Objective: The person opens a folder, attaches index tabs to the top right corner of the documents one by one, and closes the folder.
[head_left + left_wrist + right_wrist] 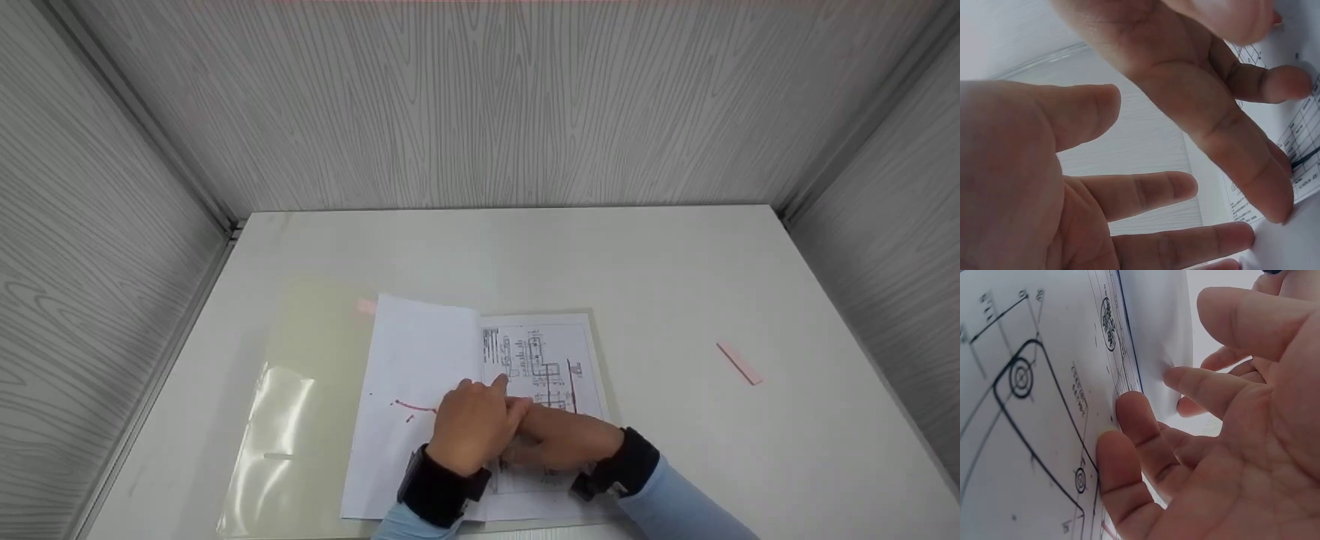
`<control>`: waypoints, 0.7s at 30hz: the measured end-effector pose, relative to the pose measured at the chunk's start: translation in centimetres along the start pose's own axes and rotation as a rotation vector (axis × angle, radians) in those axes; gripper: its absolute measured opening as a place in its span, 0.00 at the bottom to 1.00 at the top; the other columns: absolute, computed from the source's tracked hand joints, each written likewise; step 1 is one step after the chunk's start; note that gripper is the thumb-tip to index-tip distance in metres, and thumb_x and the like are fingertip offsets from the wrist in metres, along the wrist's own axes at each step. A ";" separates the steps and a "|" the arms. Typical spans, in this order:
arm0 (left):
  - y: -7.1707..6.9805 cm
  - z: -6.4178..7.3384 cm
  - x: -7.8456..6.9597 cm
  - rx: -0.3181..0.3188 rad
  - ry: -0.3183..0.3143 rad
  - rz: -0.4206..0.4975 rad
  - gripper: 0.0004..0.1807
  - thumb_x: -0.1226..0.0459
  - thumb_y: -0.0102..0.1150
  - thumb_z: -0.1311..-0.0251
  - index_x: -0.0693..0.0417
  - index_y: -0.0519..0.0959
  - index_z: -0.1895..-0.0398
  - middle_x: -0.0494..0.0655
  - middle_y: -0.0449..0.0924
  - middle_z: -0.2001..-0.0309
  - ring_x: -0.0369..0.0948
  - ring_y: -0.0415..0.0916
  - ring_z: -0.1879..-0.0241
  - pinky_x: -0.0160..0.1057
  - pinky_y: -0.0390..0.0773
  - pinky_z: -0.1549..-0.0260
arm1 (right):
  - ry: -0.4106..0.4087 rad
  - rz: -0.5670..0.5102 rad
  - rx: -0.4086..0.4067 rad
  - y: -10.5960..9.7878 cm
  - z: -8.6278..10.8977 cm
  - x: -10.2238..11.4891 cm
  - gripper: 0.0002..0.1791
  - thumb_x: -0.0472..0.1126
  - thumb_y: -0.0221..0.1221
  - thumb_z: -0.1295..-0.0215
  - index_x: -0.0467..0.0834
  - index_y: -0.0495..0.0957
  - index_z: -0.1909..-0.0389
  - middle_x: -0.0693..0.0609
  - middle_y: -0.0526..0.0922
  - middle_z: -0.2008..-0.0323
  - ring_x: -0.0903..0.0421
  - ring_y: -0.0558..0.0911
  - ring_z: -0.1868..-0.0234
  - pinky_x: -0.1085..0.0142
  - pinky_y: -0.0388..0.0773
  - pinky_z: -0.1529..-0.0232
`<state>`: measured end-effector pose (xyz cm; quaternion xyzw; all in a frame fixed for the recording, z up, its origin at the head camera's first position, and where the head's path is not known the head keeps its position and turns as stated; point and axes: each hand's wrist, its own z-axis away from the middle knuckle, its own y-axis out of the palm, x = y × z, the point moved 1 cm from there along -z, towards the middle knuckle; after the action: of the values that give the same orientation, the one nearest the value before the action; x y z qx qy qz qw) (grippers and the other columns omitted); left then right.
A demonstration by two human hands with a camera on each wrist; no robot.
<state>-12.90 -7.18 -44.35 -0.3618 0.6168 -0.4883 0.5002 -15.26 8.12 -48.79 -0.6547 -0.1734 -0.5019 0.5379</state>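
An open document booklet lies flat in the head view, with a white left page point(420, 345) bearing red marks and a right page point(536, 345) printed with a technical drawing. Over the fold, my left hand point(474, 426) rests with its fingers extended toward the drawing. My right hand point(566, 439) reaches in from the right and crosses close to the left hand's thumb. In the right wrist view, the right fingertips point(1120, 455) touch the printed page, fingers slightly bent, gripping nothing. The left wrist view shows the left hand's fingers point(1168, 194) straight, beside the right hand point(1202, 112).
The booklet's clear, yellowish cover point(300, 420) is spread to the left, glossy with reflections. A pink tab point(366, 306) sticks out by the left page's top corner. One pink strip point(739, 364) lies apart on the white table point(675, 277). Wood-grain panels point(480, 105) enclose the table.
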 end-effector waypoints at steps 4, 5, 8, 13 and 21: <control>0.0 0.1 -0.2 -0.027 0.028 -0.014 0.30 0.42 0.49 0.35 0.58 0.80 0.47 0.55 0.83 0.65 0.51 0.78 0.66 0.49 0.77 0.68 | 0.033 0.012 -0.007 -0.3 0.2 0.0 0.31 0.56 0.53 0.31 0.57 0.60 0.29 0.61 0.62 0.31 0.63 0.64 0.33 0.62 0.59 0.33; -0.1 0.1 -0.2 -0.035 0.036 -0.015 0.30 0.42 0.48 0.35 0.58 0.80 0.48 0.54 0.83 0.66 0.51 0.78 0.67 0.48 0.77 0.69 | 0.043 0.015 -0.005 -0.5 0.3 -0.1 0.30 0.57 0.52 0.31 0.57 0.61 0.30 0.61 0.64 0.32 0.63 0.65 0.34 0.62 0.60 0.34; -0.1 0.1 -0.3 -0.046 0.059 -0.008 0.30 0.42 0.47 0.34 0.58 0.80 0.48 0.54 0.83 0.66 0.50 0.79 0.67 0.47 0.77 0.68 | 0.082 0.045 -0.009 -1.7 0.9 -0.2 0.23 0.57 0.51 0.30 0.57 0.69 0.37 0.62 0.74 0.41 0.63 0.74 0.42 0.61 0.68 0.40; -0.2 0.1 -0.6 -0.015 0.070 -0.001 0.30 0.43 0.48 0.33 0.58 0.79 0.44 0.53 0.84 0.63 0.47 0.79 0.63 0.45 0.78 0.62 | 0.217 0.129 -0.095 -5.1 2.8 -0.4 0.26 0.58 0.49 0.29 0.48 0.74 0.39 0.57 0.78 0.45 0.59 0.77 0.48 0.57 0.74 0.47; -0.3 0.4 -1.3 -0.002 0.097 0.006 0.29 0.46 0.53 0.35 0.60 0.77 0.43 0.54 0.82 0.64 0.47 0.78 0.64 0.44 0.77 0.63 | 0.503 0.143 -0.501 -11.5 8.9 -3.0 0.31 0.56 0.50 0.29 0.37 0.69 0.36 0.41 0.75 0.42 0.43 0.74 0.44 0.48 0.72 0.48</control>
<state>-12.23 -6.16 -43.76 -0.3361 0.6420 -0.5033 0.4707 -21.21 21.03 -44.54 -0.6327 0.1390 -0.6353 0.4205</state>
